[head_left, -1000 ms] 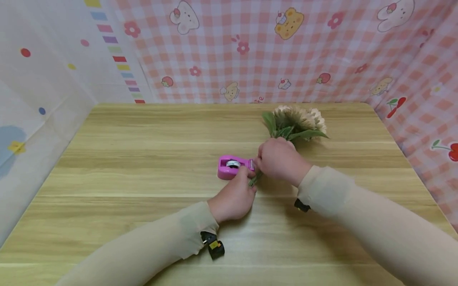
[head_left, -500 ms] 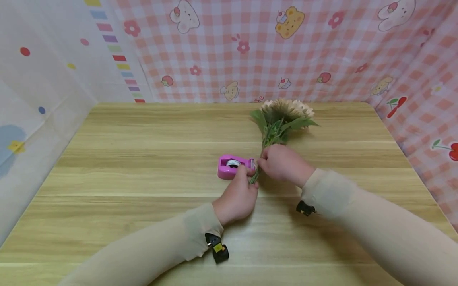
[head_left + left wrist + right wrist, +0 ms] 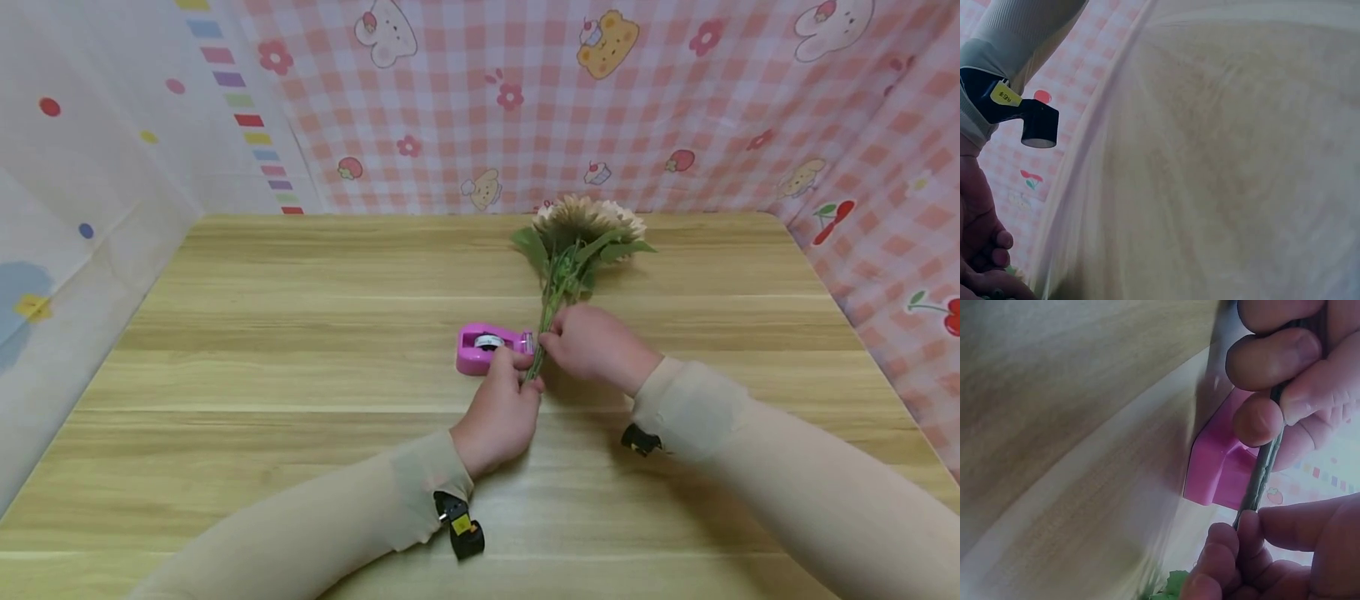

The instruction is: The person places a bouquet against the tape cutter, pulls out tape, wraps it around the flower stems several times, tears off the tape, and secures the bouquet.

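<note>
An artificial-looking flower bouquet [image 3: 588,225] with cream blooms and green leaves points toward the back of the table in the head view. My left hand [image 3: 498,412] grips the lower ends of its bundled stems [image 3: 553,287]. Higher up, my right hand [image 3: 600,346] pinches the stems between thumb and fingertips. The right wrist view shows the right hand [image 3: 1279,556] below and the left hand [image 3: 1304,375] above on the same stems. A pink tape dispenser [image 3: 474,360] with a roll of tape lies just left of the stems, its cutter end close to both hands.
The wood-grain table [image 3: 300,333] meets a pink checked cloth [image 3: 450,108] at the back and a white cloth [image 3: 97,167] on the left. A black camera [image 3: 459,525] is strapped to the left wrist, and another [image 3: 641,439] to the right.
The bouquet's blooms have swung leftward and toward the back. My right hand has shifted down the stems, uncovering their upper part. The left hand has barely moved; the tape dispenser stays put.
</note>
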Tool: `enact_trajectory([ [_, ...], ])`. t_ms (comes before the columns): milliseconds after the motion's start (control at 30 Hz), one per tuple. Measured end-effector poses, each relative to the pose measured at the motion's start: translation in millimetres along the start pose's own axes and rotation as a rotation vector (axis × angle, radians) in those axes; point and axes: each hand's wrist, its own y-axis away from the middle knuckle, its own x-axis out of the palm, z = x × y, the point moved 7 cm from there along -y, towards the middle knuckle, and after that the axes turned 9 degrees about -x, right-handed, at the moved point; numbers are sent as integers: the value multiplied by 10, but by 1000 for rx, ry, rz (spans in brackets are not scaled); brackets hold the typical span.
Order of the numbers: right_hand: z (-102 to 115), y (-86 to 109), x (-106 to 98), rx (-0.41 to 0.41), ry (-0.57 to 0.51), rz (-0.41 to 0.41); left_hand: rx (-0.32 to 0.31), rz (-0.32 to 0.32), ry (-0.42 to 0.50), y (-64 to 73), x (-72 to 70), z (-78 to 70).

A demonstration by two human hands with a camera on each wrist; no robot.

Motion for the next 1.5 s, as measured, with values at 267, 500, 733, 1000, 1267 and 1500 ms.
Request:
enact_trajectory([
  [267, 0, 8, -5, 7, 0, -16, -18, -8, 80, -2, 12, 32],
  [500, 10, 31, -17, 7, -14, -21, -44, -6, 159, -14, 28, 45],
  [733, 4, 22, -7, -12, 9, -13, -73, 13, 266, -30, 48, 72],
  [1000, -10, 12, 5, -23, 18, 6, -92, 18, 317, -36, 55, 89],
  [1267, -42, 10, 18, 11, -11, 22, -91, 9, 344, -27, 62, 87],
  [1500, -71, 11, 32, 17, -51, 40, -110, 14, 360, -52, 67, 100],
])
